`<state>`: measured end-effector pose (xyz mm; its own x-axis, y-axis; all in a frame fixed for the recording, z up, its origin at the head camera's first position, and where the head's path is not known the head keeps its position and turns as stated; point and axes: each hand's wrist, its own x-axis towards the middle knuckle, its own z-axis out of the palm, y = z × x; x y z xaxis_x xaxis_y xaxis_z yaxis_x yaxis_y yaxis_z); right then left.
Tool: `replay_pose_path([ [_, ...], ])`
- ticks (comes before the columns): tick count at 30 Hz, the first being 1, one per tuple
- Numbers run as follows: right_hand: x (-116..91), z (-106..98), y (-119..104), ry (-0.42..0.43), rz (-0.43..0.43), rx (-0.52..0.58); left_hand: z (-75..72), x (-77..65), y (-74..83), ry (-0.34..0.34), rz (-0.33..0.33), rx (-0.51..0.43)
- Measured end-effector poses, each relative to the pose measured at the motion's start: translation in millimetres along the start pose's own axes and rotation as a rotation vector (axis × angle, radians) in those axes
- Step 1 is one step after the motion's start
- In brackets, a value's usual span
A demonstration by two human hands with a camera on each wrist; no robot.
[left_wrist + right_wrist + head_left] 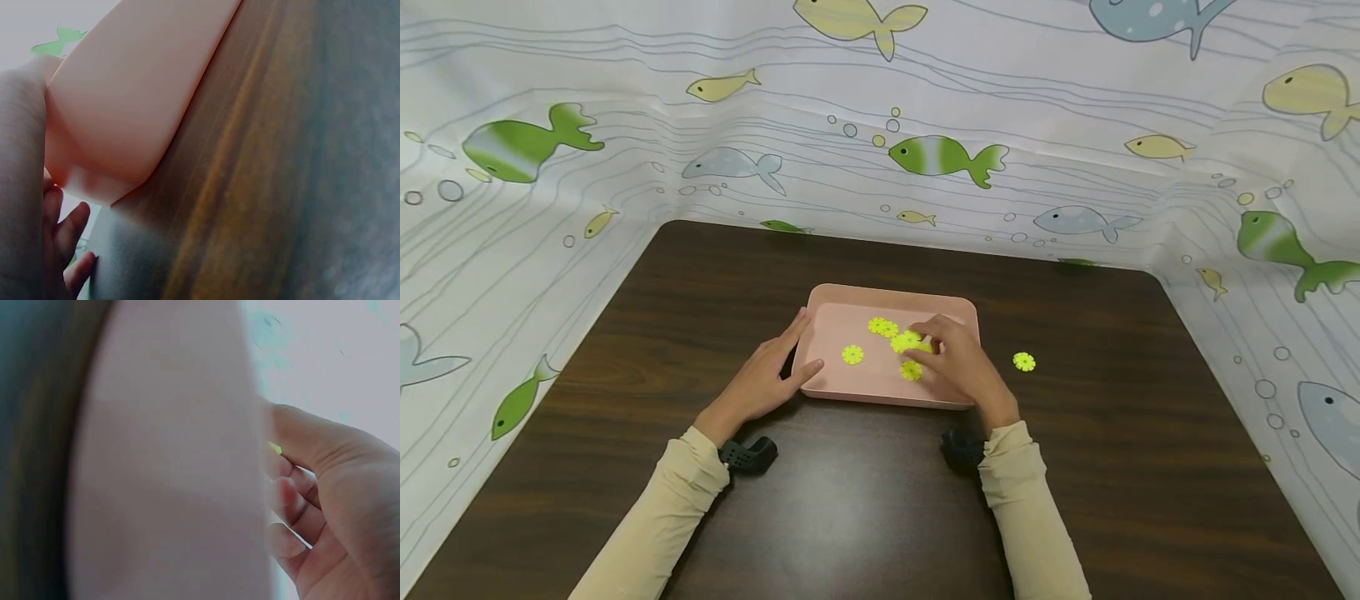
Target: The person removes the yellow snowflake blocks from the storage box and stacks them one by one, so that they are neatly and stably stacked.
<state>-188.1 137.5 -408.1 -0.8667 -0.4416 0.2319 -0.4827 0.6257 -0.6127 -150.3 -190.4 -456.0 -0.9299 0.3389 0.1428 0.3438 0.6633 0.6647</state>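
Several bright yellow flower-shaped pieces (852, 355) lie in a shallow pink tray (880, 392). My right hand (958, 358) reaches over the tray's right side, thumb and fingertips bent in among the pieces. A sliver of a yellow flower-shaped piece (275, 448) shows at the thumb tip in the right wrist view, pinched against the fingers; the tray wall hides most of it. At the tray's left side, my left hand (760, 379) rests with extended fingers along the rim and its thumb across the near-left part. Another yellow flower-shaped piece (1024, 362) lies outside the tray, to its right.
A dark wood-grain table (1120, 467) carries the tray. Behind and on both sides hangs a white sheet (820, 125) printed with fish and wavy lines. Each wrist wears a black band (748, 456).
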Motion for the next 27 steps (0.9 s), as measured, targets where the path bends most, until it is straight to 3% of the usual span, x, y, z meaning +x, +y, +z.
replay_pose_path([
  [4, -20, -30, 25, 0.145, 0.035, 0.024, 0.1, 0.2, -1.1, -0.001, -0.002, -0.002],
  [8, -46, -55, 63, 0.260, 0.158, 0.026, 0.7, 0.2, -1.5, 0.005, -0.008, -0.007],
  [11, -68, -69, 91, 0.297, 0.255, -0.003, 1.3, 0.3, -1.7, 0.007, -0.009, -0.008],
  [17, -97, -80, 120, 0.273, 0.347, -0.006, 0.2, 0.3, -1.0, 0.002, -0.013, -0.007],
  [27, -98, -78, 125, 0.202, 0.357, 0.003, 0.1, 1.6, 0.9, 0.000, -0.006, -0.015],
])
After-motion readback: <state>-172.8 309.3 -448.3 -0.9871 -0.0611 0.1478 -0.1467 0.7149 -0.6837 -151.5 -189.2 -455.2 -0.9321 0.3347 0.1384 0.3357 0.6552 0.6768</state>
